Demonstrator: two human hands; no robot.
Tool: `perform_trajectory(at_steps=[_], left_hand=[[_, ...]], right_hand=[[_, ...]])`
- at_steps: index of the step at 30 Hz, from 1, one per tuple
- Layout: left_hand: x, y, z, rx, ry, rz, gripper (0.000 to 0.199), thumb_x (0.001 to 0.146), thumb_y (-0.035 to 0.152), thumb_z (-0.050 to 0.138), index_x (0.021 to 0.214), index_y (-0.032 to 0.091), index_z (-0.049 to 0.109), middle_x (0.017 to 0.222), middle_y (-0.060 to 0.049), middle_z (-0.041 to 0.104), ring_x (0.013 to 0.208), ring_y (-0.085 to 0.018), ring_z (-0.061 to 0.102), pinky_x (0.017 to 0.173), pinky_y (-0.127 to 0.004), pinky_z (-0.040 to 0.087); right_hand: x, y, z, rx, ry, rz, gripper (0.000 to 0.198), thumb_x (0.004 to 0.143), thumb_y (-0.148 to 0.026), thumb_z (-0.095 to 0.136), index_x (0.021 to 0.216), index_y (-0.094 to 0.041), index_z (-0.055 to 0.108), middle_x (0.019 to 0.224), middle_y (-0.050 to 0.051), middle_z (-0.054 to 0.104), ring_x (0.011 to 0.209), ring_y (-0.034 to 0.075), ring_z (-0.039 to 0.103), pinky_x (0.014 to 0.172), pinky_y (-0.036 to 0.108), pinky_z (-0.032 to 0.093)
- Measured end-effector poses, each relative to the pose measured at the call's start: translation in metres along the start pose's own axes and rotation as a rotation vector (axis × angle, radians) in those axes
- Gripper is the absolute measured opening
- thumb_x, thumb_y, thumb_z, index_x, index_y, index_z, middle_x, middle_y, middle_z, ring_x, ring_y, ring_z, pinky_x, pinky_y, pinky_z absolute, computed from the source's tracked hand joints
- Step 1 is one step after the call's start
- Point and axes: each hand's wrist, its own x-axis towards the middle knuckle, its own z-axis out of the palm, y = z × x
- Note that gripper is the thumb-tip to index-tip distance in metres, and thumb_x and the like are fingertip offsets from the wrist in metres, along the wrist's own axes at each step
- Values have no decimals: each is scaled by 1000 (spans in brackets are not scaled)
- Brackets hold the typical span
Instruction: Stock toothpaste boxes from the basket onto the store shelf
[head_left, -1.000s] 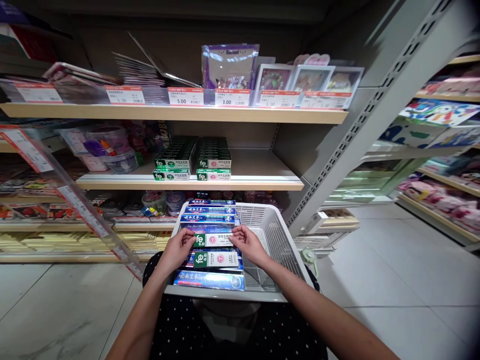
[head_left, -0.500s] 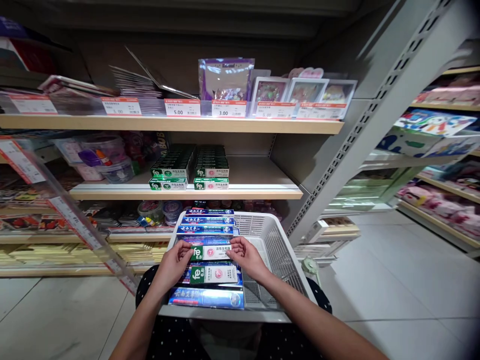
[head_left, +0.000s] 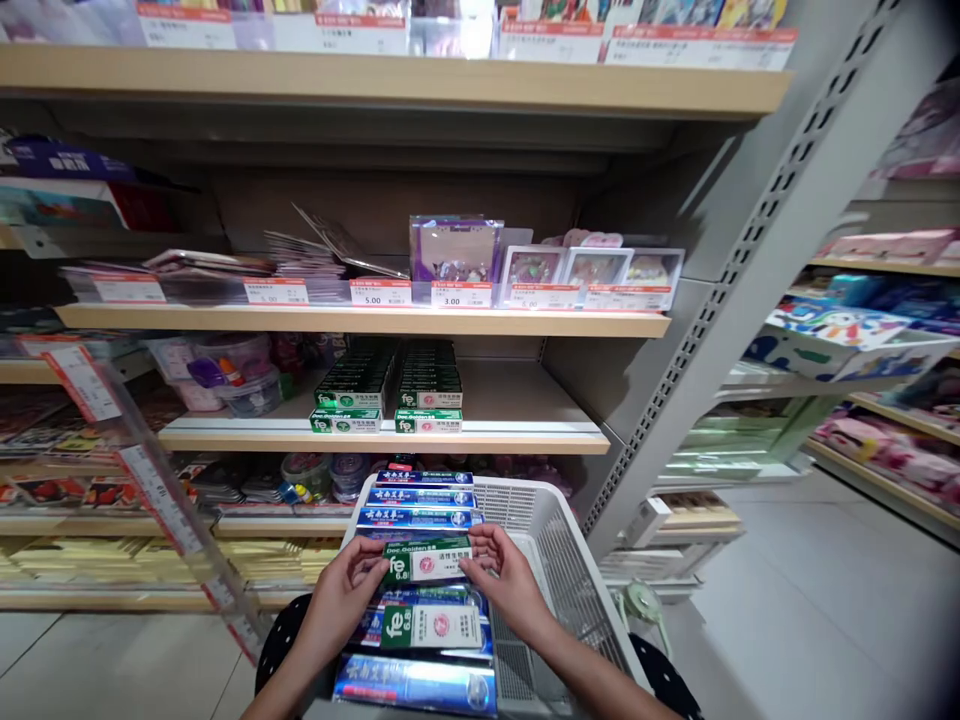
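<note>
Between my two hands is a green-and-white toothpaste box (head_left: 431, 563), marked "fe 6.8", held level above a grey plastic basket (head_left: 592, 590). My left hand (head_left: 352, 585) pinches its left end, and my right hand (head_left: 506, 580) has the right end between thumb and fingers. Just below it lies another green-and-white toothpaste box (head_left: 439, 628) on top of blue ones. Blue toothpaste boxes (head_left: 416, 685) line the left side of the basket, in front of and behind the held box. The basket rests on my lap.
Ahead, a low shelf (head_left: 517, 442) carries two rows of stacked green-and-white toothpaste boxes (head_left: 429, 400). Plastic tubs (head_left: 244, 375) stand to their left. A shelf with price tags (head_left: 450, 320) runs above. To the right are a slotted metal upright (head_left: 720, 290) and a small green object (head_left: 641, 605).
The view has tilted up, so the shelves and basket sit lower in the picture. Both hands still hold the same box, whose top face now shows more.
</note>
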Motion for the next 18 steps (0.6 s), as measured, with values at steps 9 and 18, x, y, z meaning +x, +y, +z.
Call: perform_trajectory(at_steps=[9,18], left_hand=[[90,83,5,-19,175,272,35,80,42,64,105,17,60,105,-9,69,100,-21,66,92,-37,53],[158,99,18,199,311,440,29,87,35,56,110,17,60,108,-11,68,101,-22,66,94,-40,51]], right_hand=[[98,-76,-6,36,82,-277,33,79,-38,70,103,-21,56,104,6,63,90,19,64,88,35,53],[160,-79,5,-122,286,-458,28,82,-35,63,105,-20,56,108,9,61,99,21,62,93,39,52]])
